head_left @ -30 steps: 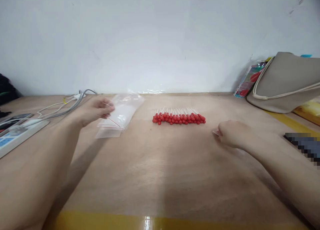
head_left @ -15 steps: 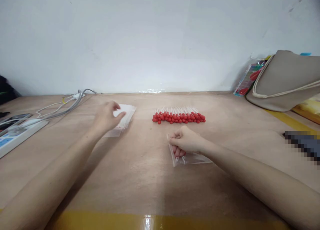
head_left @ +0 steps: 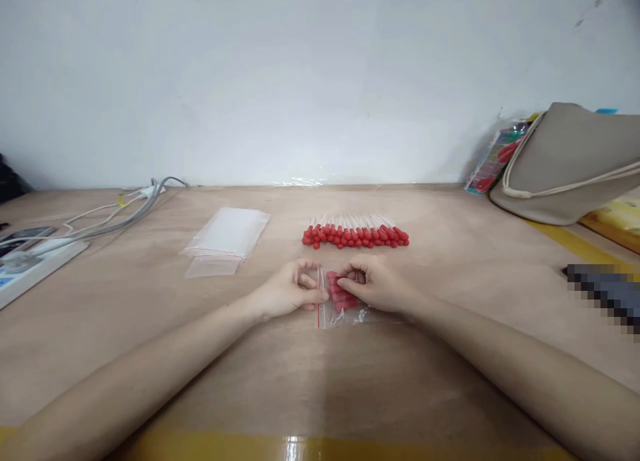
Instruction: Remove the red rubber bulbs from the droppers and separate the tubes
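Observation:
A clear zip bag [head_left: 340, 317] with a red seal line lies before me, its seal end to the left. Several red-tipped sticks [head_left: 345, 301] show through the plastic, their tips close to the seal. My left hand [head_left: 290, 291] pinches the bag's seal edge between thumb and fingers. Over the bag, my right hand [head_left: 373, 281] is closed with thumb and fingertips at the red tips; whether it grips the plastic or the sticks is hard to see. Just beyond the hands, a row of more red-tipped sticks with pale shafts [head_left: 357, 234] lies on the table.
To the left lies a stack of flat zip bags [head_left: 227, 231]. A power strip [head_left: 45, 267] with grey and white cables [head_left: 125, 214] is at the far left. On the right stand a beige drawstring bag [head_left: 565, 161] and a colourful packet [head_left: 493, 161], with a dark pixelated object [head_left: 605, 294] nearer.
My left hand has come from the bag stack to the zip bag's seal edge. My right hand has shifted slightly off that edge, uncovering the red tips inside.

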Tool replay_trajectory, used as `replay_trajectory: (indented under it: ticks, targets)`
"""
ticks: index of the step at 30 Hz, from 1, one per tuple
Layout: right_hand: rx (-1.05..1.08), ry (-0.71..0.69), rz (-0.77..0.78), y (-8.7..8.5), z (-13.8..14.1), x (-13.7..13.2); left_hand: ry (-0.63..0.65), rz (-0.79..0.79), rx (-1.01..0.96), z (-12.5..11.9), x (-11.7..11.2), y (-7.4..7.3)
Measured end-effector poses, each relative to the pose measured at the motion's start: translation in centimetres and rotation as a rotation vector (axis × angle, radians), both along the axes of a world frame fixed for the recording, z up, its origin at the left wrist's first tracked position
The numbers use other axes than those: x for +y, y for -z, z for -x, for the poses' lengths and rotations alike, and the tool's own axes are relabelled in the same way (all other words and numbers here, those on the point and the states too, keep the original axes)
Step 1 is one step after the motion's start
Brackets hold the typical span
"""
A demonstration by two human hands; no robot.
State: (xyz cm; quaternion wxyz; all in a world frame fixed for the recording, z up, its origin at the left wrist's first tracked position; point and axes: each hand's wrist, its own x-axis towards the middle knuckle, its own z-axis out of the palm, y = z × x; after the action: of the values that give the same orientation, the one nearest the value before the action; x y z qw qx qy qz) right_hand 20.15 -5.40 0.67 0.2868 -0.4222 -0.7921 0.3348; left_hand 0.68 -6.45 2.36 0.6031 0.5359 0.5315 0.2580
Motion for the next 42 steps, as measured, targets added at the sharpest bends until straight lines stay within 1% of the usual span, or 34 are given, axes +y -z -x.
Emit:
replay_trajectory:
  ticks: [2, 4, 6, 8, 11, 17, 20, 22, 24, 26, 29, 31, 36, 42]
  targets:
    - [0.004, -0.009, -0.078, 0.2, 0.3, -0.1, -0.041, 0.039, -0.029, -0.2, 0.0, 0.0]
    - [-0.004, -0.040, -0.224, 0.4, 0.6, -0.2, -0.073, 0.091, -0.066, -0.2, 0.0, 0.0]
    - [-0.021, -0.099, -0.374, 0.6, 0.9, -0.3, -0.082, 0.129, -0.110, -0.1, 0.1, 0.0]
    - [-0.019, -0.169, -0.441, 0.8, 1.1, -0.4, -0.073, 0.144, -0.151, 0.1, 0.2, 0.0]
    - [-0.003, -0.215, -0.436, 1.1, 1.2, -0.3, -0.055, 0.152, -0.172, 0.3, 0.3, 0.0]
    - [-0.032, -0.178, -0.414, 1.4, 1.2, -0.1, -0.027, 0.138, -0.184, 0.5, 0.3, 0.2]
    - [-0.059, -0.176, -0.437, 1.3, 1.2, -0.1, -0.026, 0.105, -0.167, 0.4, 0.4, 0.5]
    - [-0.070, -0.204, -0.489, 1.2, 1.2, -0.2, -0.027, 0.050, -0.139, 0.2, 0.4, 0.7]
    - [-0.097, -0.229, -0.583, 1.1, 1.2, -0.1, -0.004, -0.050, -0.099, 0.1, 0.4, 1.1]
    - [-0.180, -0.228, -0.717, 0.9, 1.2, -0.1, 0.049, -0.209, -0.047, 0.0, 0.4, 1.5]
    - [-0.360, -0.239, -0.919, 0.4, 1.1, 0.2, 0.124, -0.467, 0.039, 0.2, 0.4, 2.2]
    - [-0.434, -0.272, -1.008, 0.0, 1.1, 0.4, 0.147, -0.581, 0.090, 0.4, 0.4, 2.6]
    - [-0.472, -0.384, -1.112, -0.6, 0.8, 1.0, 0.193, -0.706, 0.193, 0.7, 0.2, 3.0]
    - [-0.437, -0.408, -1.090, -0.5, 0.6, 1.7, 0.246, -0.745, 0.235, 0.6, 0.0, 3.0]
